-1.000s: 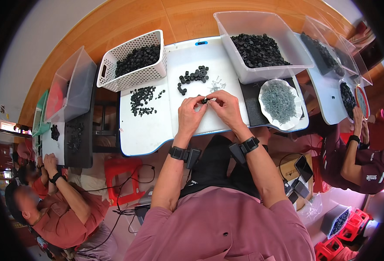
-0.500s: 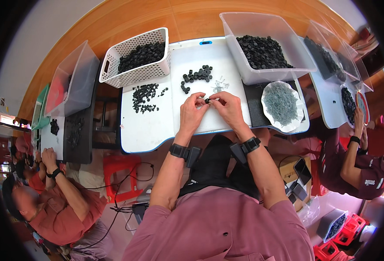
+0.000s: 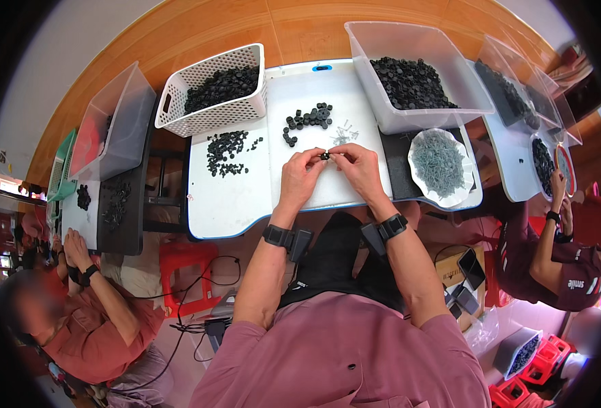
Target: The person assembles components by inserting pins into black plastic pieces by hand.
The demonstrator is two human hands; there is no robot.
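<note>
Your two hands have barely moved over the last second: they met over the middle of the white worktop (image 3: 232, 204) then, and they meet there now, just below the centre-top of the frame. Your left hand (image 3: 299, 178) and your right hand (image 3: 358, 170) pinch the same small black round plastic part (image 3: 325, 156) between fingertips and thumbs, so each grip is closed down to the width of that one piece. Whether a pin is already in the part I cannot tell; it is too small to see.

What has shifted is mostly the view, which has slid a little so the worktop sits slightly higher and more central. The loose cluster of black round parts (image 3: 308, 120) above your hands looks the same as before, and so do the few thin metal pins (image 3: 344, 130) lying just to its right. The scattered heap of smaller black pieces (image 3: 227, 148) to the left of your hands is likewise unchanged. My reading is that you are in the middle of working one piece, with nothing set down or picked up in this interval.

Around you, the white perforated plastic basket of black parts (image 3: 212, 102) sits at upper left, the clear plastic bin of black parts (image 3: 409, 81) at upper right, and the white dish of grey pins (image 3: 440, 163) to the right of your right hand.
</note>
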